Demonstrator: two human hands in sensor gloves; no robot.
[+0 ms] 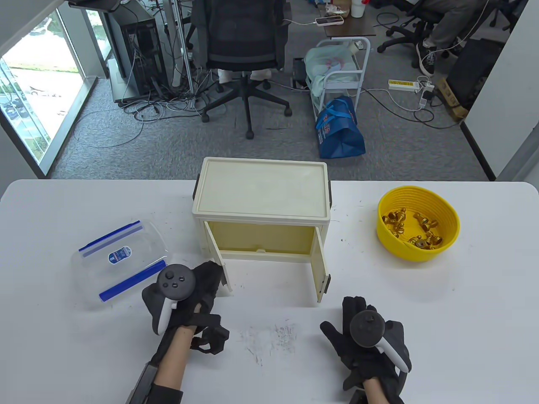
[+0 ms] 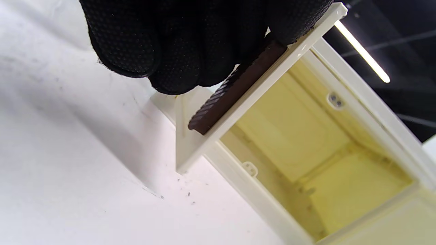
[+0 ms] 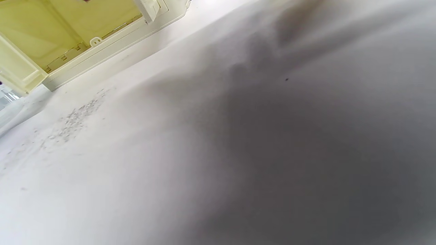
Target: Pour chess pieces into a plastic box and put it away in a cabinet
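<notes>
Your white counter [image 1: 63,336] fills the lower half of the frame, scuffed at bottom centre. The cabinet [image 1: 261,198] stands mid-frame, both doors open. Your left hand [image 1: 185,294] grips the left door's [image 2: 190,146] dark handle [image 2: 235,88]; your right hand [image 1: 370,341] rests spread on the counter. The plastic box [image 1: 120,263] lies left; chess pieces [image 1: 414,231] fill a yellow bowl [image 1: 417,223] right. Grey carpet, an office chair [image 1: 242,38] and cables lie behind.
</notes>
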